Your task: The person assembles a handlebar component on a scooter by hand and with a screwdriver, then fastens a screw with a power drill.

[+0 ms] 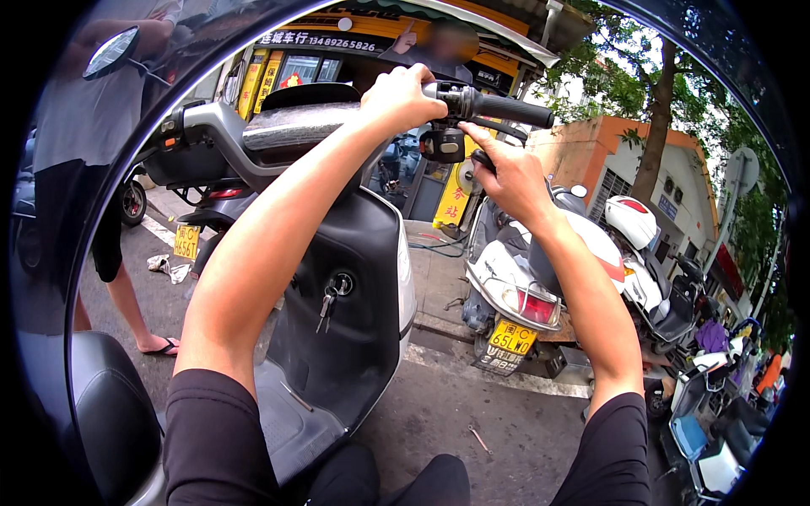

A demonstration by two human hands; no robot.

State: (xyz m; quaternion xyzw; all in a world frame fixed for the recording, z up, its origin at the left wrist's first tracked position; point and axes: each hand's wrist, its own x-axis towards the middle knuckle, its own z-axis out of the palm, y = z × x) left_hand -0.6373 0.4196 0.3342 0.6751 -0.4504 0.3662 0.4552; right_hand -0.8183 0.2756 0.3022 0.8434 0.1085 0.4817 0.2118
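My left hand is closed over the scooter's handlebar at top centre, beside the black rubber grip. Below that sits a black switch housing. My right hand is just right of the housing, index finger extended to the underside of the bar near the brake lever, other fingers curled round a small black object, perhaps a tool handle. Keys hang from the front panel's ignition. A thin metal tool lies on the grey footboard.
A person in sandals stands at left; another person is behind the handlebar. Parked white scooters line the right side. A wrench lies on the pavement. A black seat is at lower left.
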